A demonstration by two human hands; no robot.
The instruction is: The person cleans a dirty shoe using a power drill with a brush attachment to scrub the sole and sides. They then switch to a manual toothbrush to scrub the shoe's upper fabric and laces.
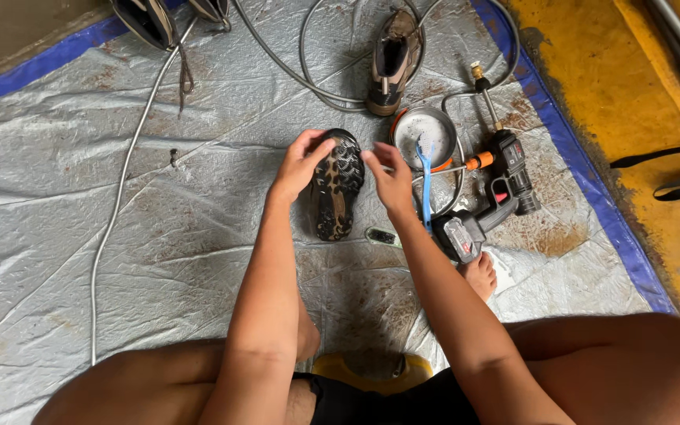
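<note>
A black shoe with a studded tan-and-black sole (338, 187) lies sole-up near the middle of the crinkled silver plastic tarp (80, 197) spread on the floor. Its long axis runs almost straight from the person toward the tarp's far edge, leaning slightly to the right at the far end. Which end is the toe I cannot tell.

The left hand (299, 164) curls over the shoe's far left rim, fingers closed on it at the top end. The right hand (391, 179) is just beside the shoe's right side, fingers loosely bent and half open, holding nothing; whether its fingertips touch the shoe I cannot tell.

Right of that hand, a bright blue plastic brush (425, 185) hangs with its head over a round grey metal bowl with an orange rim (424, 132). Beside the bowl, toward the tarp's blue-bordered right edge, lies a black cordless spray gun with a brass nozzle and orange fitting (497, 193), joined to a thin grey hose (123, 181) that loops across the far edge and runs down the left part of the tarp.

A second brown-and-black shoe (391, 63) stands upright near the far edge, long axis running nearly the same way. 2 more dark shoes (147, 20) sit at the far left corner. A small dark flat object (381, 236) lies just right of the near end of the held shoe. A yellow stool (371, 370) shows between the person's knees.
</note>
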